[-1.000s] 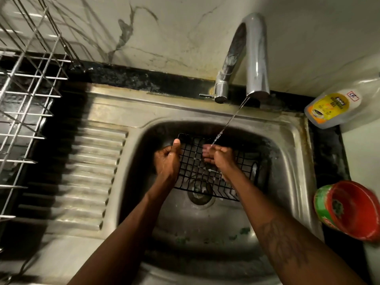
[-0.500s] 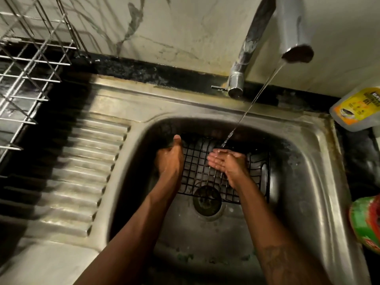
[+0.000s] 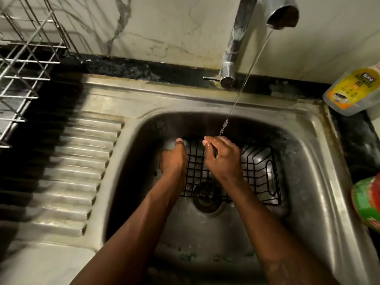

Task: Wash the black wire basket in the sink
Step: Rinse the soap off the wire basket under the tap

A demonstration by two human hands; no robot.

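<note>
The black wire basket (image 3: 257, 173) lies in the steel sink (image 3: 304, 153), over the drain and against the far wall. My left hand (image 3: 173, 159) grips the basket's left end, thumb up along its edge. My right hand (image 3: 223, 156) lies wet on the basket's wire grid near its far rim, fingers bent over the wires. A thin stream of water from the tap (image 3: 281, 11) falls onto the fingers of my right hand.
A ribbed draining board (image 3: 78, 167) adjoins the sink on the left, with a steel dish rack (image 3: 22, 75) behind it. A yellow-labelled bottle (image 3: 353, 91) lies at the right rear corner. A red and green tub (image 3: 368, 202) sits at the right edge.
My view has moved closer and the tap spout has shifted up. My right hand has spread flatter over the grid under the stream. My left hand keeps its hold on the basket's left end.
</note>
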